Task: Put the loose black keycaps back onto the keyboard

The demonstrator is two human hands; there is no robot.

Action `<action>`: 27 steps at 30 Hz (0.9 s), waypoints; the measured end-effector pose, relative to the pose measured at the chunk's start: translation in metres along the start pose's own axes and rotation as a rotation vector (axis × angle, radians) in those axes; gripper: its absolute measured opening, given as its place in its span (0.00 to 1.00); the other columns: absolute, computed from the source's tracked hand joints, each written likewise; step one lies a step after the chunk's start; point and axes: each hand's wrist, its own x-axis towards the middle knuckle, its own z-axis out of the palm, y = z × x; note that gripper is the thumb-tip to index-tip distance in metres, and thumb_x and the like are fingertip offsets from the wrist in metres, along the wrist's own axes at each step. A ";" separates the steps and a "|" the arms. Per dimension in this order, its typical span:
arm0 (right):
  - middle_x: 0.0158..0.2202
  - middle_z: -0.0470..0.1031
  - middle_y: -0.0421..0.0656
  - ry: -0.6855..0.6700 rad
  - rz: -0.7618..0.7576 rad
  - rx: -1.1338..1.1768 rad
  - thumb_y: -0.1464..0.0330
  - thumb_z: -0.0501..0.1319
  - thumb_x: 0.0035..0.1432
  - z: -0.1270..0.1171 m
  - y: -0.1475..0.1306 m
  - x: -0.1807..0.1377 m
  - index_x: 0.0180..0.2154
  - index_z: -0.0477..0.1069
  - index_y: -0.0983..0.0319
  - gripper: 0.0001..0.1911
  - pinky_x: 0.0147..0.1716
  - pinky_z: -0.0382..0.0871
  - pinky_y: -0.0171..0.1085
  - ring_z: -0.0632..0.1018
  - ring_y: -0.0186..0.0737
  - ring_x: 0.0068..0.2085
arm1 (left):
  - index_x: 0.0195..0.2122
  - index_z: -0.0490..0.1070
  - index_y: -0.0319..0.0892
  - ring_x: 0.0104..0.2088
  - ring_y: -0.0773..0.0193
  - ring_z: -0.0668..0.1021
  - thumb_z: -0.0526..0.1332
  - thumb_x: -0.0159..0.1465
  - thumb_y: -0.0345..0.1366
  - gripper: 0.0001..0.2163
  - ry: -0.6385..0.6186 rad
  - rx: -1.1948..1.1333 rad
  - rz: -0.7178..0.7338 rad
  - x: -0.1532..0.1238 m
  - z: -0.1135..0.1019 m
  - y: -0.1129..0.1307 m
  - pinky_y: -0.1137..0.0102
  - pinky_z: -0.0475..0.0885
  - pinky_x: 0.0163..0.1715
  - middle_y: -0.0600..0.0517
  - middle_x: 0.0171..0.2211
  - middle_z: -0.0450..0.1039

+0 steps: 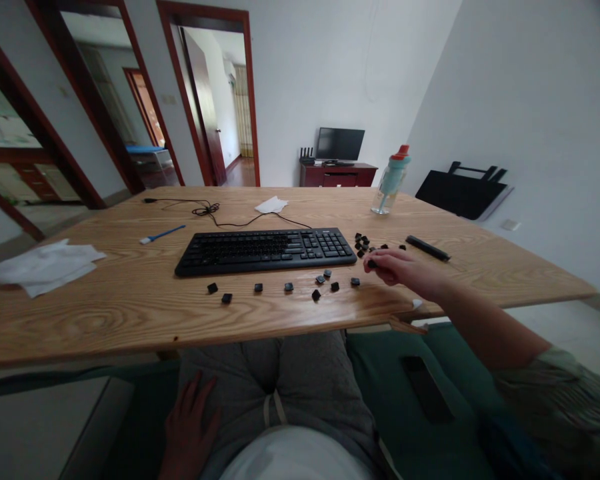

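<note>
A black keyboard (265,251) lies on the wooden table (130,307), its cable running to the back. Several loose black keycaps (287,287) are scattered along its front edge, and a small pile of keycaps (363,243) sits at its right end. My right hand (400,269) rests on the table beside that pile, fingers curled and pinched on a dark keycap at the fingertips. My left hand (190,427) lies flat on my left thigh below the table, fingers spread, holding nothing.
A teal water bottle (391,181) stands at the back right. A black stick-shaped tool (427,248) lies right of the pile. A blue-handled brush (163,234), white cloths (43,265) and a folded tissue (271,205) lie left and behind. A phone (427,389) lies on the green seat.
</note>
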 end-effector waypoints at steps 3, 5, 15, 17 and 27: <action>0.31 0.73 0.46 0.084 -0.067 -0.455 0.54 0.53 0.64 -0.004 0.010 -0.004 0.31 0.74 0.59 0.19 0.33 0.65 0.41 0.71 0.43 0.32 | 0.60 0.72 0.41 0.68 0.47 0.61 0.48 0.68 0.44 0.25 0.008 -0.005 0.017 -0.001 -0.002 0.002 0.48 0.63 0.61 0.41 0.69 0.59; 0.36 0.77 0.49 0.091 -0.121 -0.647 0.56 0.53 0.65 -0.005 0.016 -0.009 0.33 0.76 0.59 0.18 0.40 0.68 0.43 0.75 0.46 0.38 | 0.60 0.72 0.41 0.68 0.46 0.61 0.48 0.68 0.44 0.25 0.011 -0.004 0.009 -0.001 -0.002 0.003 0.47 0.63 0.61 0.41 0.69 0.59; 0.36 0.80 0.47 0.067 -0.015 -0.623 0.53 0.56 0.63 -0.020 0.030 -0.009 0.40 0.80 0.57 0.19 0.33 0.69 0.43 0.78 0.47 0.34 | 0.62 0.70 0.43 0.69 0.47 0.61 0.49 0.68 0.46 0.25 -0.012 0.026 0.046 0.000 0.008 -0.012 0.49 0.63 0.61 0.43 0.70 0.56; 0.34 0.79 0.47 0.079 -0.029 -0.612 0.51 0.58 0.61 -0.022 0.030 -0.009 0.41 0.80 0.58 0.20 0.30 0.67 0.41 0.77 0.45 0.33 | 0.62 0.70 0.43 0.69 0.48 0.60 0.48 0.69 0.45 0.25 -0.009 0.032 0.036 0.000 0.007 -0.010 0.49 0.63 0.62 0.43 0.70 0.57; 0.34 0.80 0.46 0.198 -0.060 -0.656 0.52 0.60 0.57 -0.055 0.018 0.007 0.39 0.80 0.58 0.19 0.30 0.66 0.39 0.76 0.41 0.31 | 0.61 0.71 0.43 0.68 0.47 0.60 0.48 0.68 0.45 0.25 0.004 0.007 0.002 0.000 0.001 -0.001 0.47 0.62 0.62 0.43 0.69 0.57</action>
